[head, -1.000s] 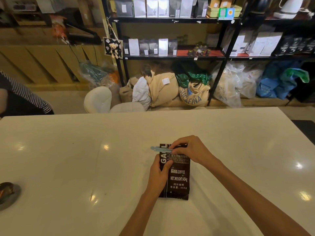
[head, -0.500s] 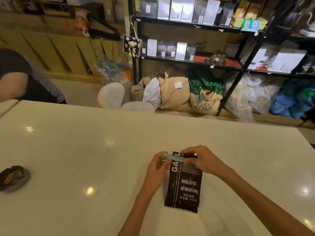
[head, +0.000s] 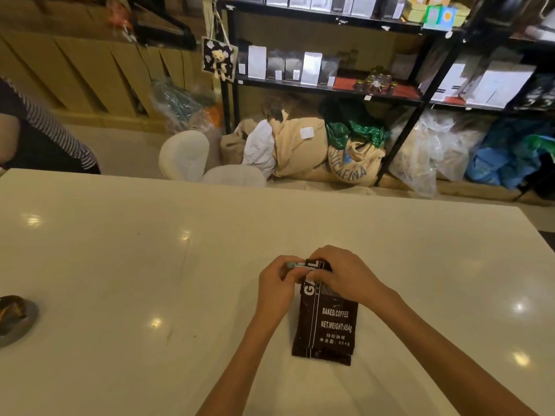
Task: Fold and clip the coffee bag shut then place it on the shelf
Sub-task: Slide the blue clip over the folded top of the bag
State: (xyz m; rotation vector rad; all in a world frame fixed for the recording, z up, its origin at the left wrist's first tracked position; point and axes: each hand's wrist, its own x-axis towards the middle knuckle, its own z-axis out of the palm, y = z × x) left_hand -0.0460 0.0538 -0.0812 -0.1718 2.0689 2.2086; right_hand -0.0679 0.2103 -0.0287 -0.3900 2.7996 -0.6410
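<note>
Coffee bag [head: 326,322] lies flat, label up, on the white worktop [head: 120,265], near edge and right of centre; its folded top points to the far side, toward the shelf [head: 327,88].

Left hand [head: 277,285] is curled at the bag's top left corner, fingers pinched around the pale blue clip [head: 292,265]; only the clip's left end shows, the rest hidden under the fingers. Right hand [head: 342,274] is closed down over the folded top, thumb and fingers pressing the fold flat; likely so the fold cannot spring open while the clip goes across it.

Whether the clip is fully seated along the fold cannot be told; both hands cover it. Judgement: step in hand is the clipping; fold looks made; shelving not yet done.

Bag kept flat on the worktop rather than lifted; this probably gives a firm surface to press against, and lets each hand take one end of the fold.

Shelf stands well apart beyond the worktop's far edge, black frame, its levels carrying other white and dark bags; sacks [head: 315,148] are heaped on the floor beneath it. A dark dish [head: 15,319] sits at the worktop's left edge, far from the work; another person's striped sleeve [head: 54,130] shows at far left.
</note>
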